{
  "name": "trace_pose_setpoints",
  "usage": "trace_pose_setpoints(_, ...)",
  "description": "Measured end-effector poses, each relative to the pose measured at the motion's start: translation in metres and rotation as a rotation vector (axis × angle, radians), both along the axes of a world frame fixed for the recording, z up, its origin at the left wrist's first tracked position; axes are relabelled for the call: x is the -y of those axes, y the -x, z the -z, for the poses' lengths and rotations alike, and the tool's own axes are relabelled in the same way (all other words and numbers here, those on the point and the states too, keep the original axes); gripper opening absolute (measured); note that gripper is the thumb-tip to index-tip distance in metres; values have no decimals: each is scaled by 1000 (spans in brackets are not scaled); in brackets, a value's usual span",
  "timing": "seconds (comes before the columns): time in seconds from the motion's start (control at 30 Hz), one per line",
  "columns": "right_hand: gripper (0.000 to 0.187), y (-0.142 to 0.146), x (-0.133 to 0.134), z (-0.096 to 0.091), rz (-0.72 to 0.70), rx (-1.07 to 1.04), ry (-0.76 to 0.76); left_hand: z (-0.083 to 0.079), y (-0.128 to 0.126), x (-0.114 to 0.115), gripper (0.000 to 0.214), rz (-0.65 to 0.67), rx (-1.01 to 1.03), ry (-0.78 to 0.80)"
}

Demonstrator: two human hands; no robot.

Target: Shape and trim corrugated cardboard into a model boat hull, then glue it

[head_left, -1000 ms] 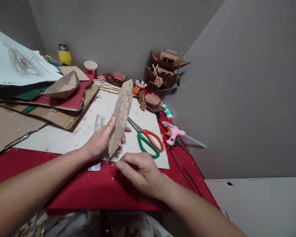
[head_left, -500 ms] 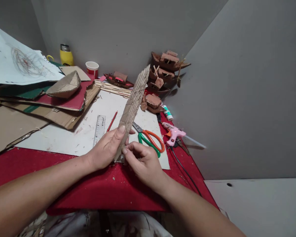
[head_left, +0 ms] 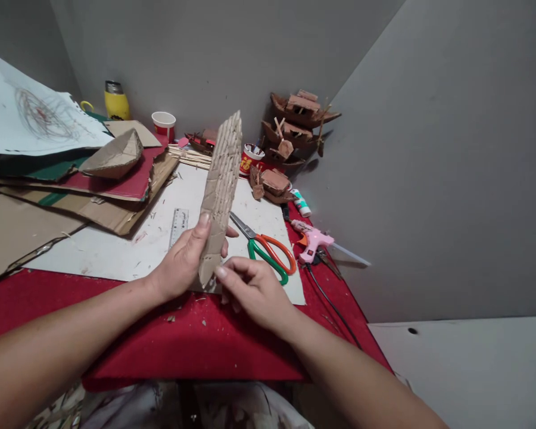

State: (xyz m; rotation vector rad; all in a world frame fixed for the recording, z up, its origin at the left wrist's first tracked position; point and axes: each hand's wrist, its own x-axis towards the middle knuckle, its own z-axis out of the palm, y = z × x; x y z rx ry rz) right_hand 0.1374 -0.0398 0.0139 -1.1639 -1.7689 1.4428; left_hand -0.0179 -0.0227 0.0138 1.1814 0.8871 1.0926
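Cardboard strip (head_left: 222,173) stands straighter now, so its bumpy side shows more. Left hand (head_left: 181,257) squeezes it; right hand (head_left: 259,298) is by its bottom, can't tell if pinching.

We see two bare forearms, the left one (head_left: 84,322) and the right one (head_left: 339,357), each smooth and tapering from a broader upper part to a narrower wrist. Our left hand (head_left: 178,262) and right hand (head_left: 259,292) are bare too, with slim fingers (head_left: 245,264) and short, rounded thumbnails (head_left: 221,272). Low in the view, we wear what looks like loose, pale clothing (head_left: 129,408) with darker, blotchy markings, its folds crumpled and its pattern too dim to make out.
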Motion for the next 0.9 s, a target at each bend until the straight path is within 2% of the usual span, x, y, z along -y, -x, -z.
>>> trace_pose_setpoints(0.07, 34, 1, -5, 1, 40, -40, 133, 0, -2, 4, 58, 46, 3, 2)
trace_pose_setpoints(0.2, 33, 1, -8, 3, -37, -161, 295, 1, -4, 11, 57, 148, 5, -23)
trace_pose_setpoints(0.4, 34, 4, -7, 7, -67, -269, 440, 2, -4, 13, 58, 49, -210, -299)
trace_pose_setpoints(0.53, 27, 8, -4, 8, -16, -321, 469, 4, -4, 14, 59, 19, -361, -489)
trace_pose_setpoints(0.7, 19, 12, 0, 11, 86, -353, 420, 8, -5, 13, 58, 35, -519, -693)
trace_pose_setpoints(0.8, 16, 14, 2, 12, 122, -375, 401, 9, -6, 13, 58, 68, -528, -716)
trace_pose_setpoints(0.9, 16, 14, 2, 11, 124, -359, 400, 9, -7, 14, 58, 113, -438, -616)
